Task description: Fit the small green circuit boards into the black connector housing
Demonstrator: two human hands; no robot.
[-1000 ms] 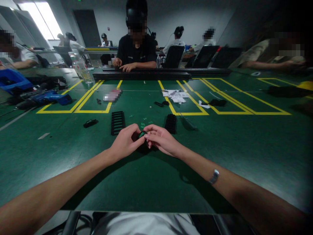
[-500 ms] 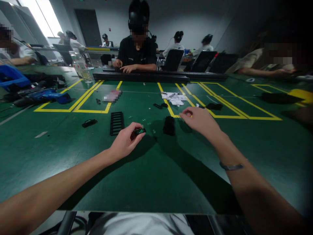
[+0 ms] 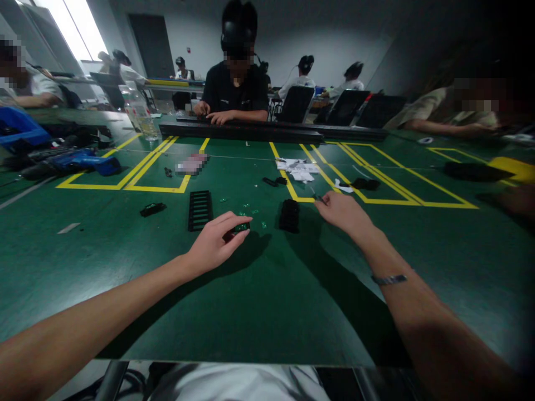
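Observation:
My left hand (image 3: 217,239) pinches a small black part (image 3: 242,227) between thumb and fingers; its middle looks clear, with the green table colour showing through. Just behind that hand lies a black slotted rack (image 3: 200,211). Small clear pieces (image 3: 255,211) are scattered on the table between my hands. To the right of them sits a black ridged block (image 3: 289,216). My right hand (image 3: 343,213) is closed at the fingertips on a small dark thin piece (image 3: 320,198), too small to identify, held above the table right of the block.
Yellow tape lines mark the green table (image 3: 251,317). Torn white paper (image 3: 297,169), black parts (image 3: 365,184) and another black part (image 3: 152,209) lie around. A blue power tool (image 3: 90,164) and a plastic bottle (image 3: 142,114) stand left. Across long black bars (image 3: 251,132), a person works.
My right hand has moved slightly right and down, and a small dark piece now shows at its fingertips. My left hand has barely shifted, its fingers a little straighter on the black part.

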